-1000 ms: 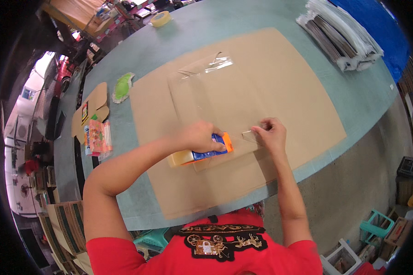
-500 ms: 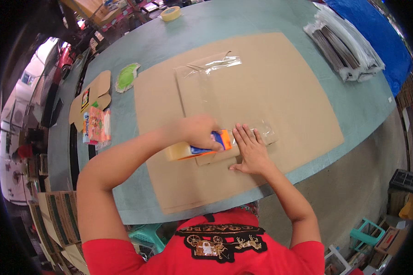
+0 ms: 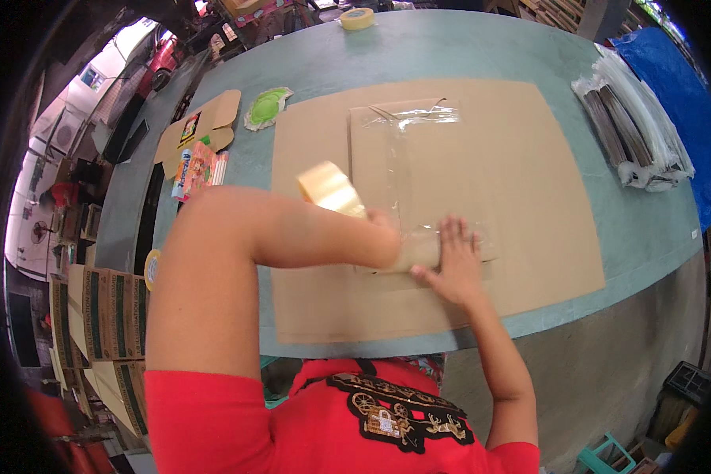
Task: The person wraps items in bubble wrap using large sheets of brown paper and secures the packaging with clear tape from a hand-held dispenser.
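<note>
The right hand [image 3: 450,265] is lying flat with fingers spread, its grip open, pressing down on the near end of a clear plastic bag [image 3: 399,170] that is stretching out over a large sheet of brown cardboard [image 3: 521,182]. The left hand [image 3: 379,229] is mostly hidden behind its own forearm, just left of the right hand, and its grip is closing around a tape roll [image 3: 330,188], which is sticking up above the wrist over the bag's left edge. The cardboard is covering the middle of the blue-green surface [image 3: 490,47]. Beyond the cardboard's far left corner a green round piece [image 3: 266,107] is lying, and farther left of it a flattened small carton [image 3: 197,126] and an orange packet [image 3: 197,170] are resting. A second tape roll [image 3: 357,17] is sitting at the far edge, well beyond the cardboard. To the cardboard's right a stack of bagged dark items [image 3: 628,130] is lying
</note>
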`<state>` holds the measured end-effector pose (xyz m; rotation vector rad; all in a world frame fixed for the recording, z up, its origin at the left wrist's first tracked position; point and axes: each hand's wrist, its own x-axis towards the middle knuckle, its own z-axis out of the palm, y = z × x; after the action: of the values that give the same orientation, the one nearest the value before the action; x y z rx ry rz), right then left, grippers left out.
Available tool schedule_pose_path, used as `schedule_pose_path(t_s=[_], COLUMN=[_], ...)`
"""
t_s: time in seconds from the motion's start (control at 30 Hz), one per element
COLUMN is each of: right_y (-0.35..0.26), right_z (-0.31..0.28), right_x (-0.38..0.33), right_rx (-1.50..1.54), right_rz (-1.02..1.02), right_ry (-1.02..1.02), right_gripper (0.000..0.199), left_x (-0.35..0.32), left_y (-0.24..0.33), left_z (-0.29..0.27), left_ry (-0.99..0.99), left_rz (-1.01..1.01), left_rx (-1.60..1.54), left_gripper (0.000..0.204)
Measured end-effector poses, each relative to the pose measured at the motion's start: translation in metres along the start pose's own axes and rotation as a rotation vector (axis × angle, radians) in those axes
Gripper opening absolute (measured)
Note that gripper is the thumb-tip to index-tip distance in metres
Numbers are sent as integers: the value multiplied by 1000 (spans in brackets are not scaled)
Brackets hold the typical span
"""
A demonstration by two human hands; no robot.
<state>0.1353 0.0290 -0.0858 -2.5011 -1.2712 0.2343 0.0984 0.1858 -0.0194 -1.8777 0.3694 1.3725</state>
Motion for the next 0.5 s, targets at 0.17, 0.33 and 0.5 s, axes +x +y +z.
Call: schedule_pose_path(t_s=[0.17, 0.33, 0.5], right_y=[67, 86, 90], right_z=[9, 24, 13], right_x=[17, 37, 30], right_rx=[285, 474, 497], right_rz=[318, 421, 565], right_ry=[359, 504, 407], right_gripper=[57, 33, 34], left_x=[-26, -10, 47], left_y=[-44, 32, 56], left_z=[107, 180, 107], left_ry=[490, 1074, 1518], left_rz=[-435, -712, -477], left_rx=[-685, -598, -1356], left_gripper=[29, 53, 58])
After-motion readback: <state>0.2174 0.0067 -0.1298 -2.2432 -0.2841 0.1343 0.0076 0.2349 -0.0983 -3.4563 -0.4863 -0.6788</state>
